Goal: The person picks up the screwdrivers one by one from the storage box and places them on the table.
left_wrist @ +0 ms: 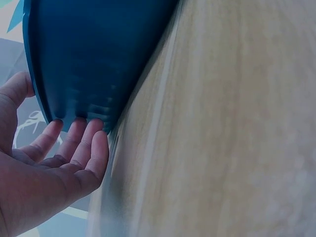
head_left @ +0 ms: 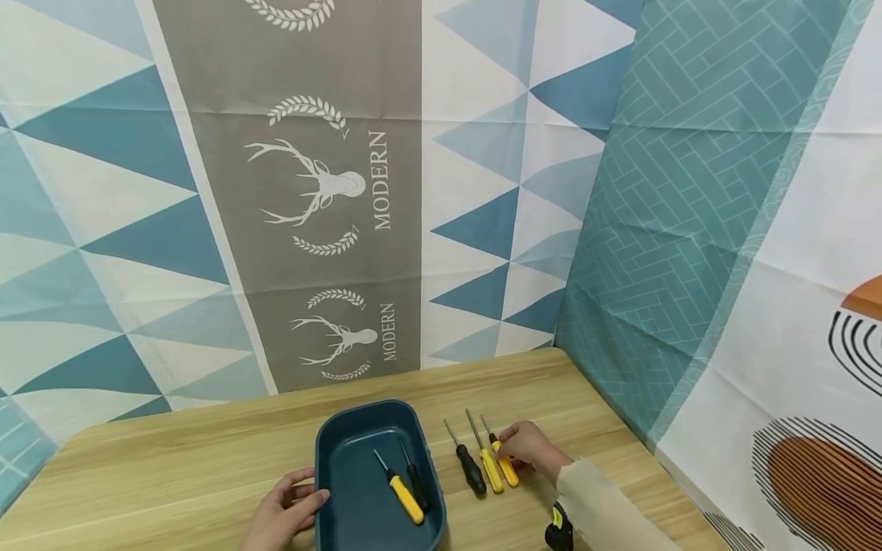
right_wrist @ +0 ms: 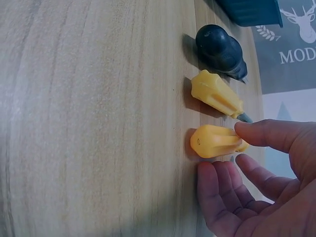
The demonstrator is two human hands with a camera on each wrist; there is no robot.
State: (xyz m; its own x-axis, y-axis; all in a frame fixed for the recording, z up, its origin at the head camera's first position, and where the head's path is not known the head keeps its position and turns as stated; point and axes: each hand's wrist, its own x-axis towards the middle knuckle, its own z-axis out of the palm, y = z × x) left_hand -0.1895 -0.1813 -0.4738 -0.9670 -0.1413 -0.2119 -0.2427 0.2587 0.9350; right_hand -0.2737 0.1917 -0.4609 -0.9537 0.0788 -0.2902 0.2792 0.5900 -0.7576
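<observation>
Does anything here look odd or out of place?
Yes, the wall covering: its deer heads and word MODERN lie sideways, as if hung turned. Nothing around the tray or screwdrivers looks spilled or damaged.

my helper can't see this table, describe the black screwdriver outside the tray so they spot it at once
On the table stands a blue tray. Just right of it lie three screwdrivers side by side; the black screwdriver is nearest the tray. Its handle is all black, unlike the two yellow screwdrivers beside it.

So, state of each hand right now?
Left hand: holding the edge of the blue tray.
Right hand: at the rightmost yellow screwdriver; whether gripping cannot be told.
</observation>
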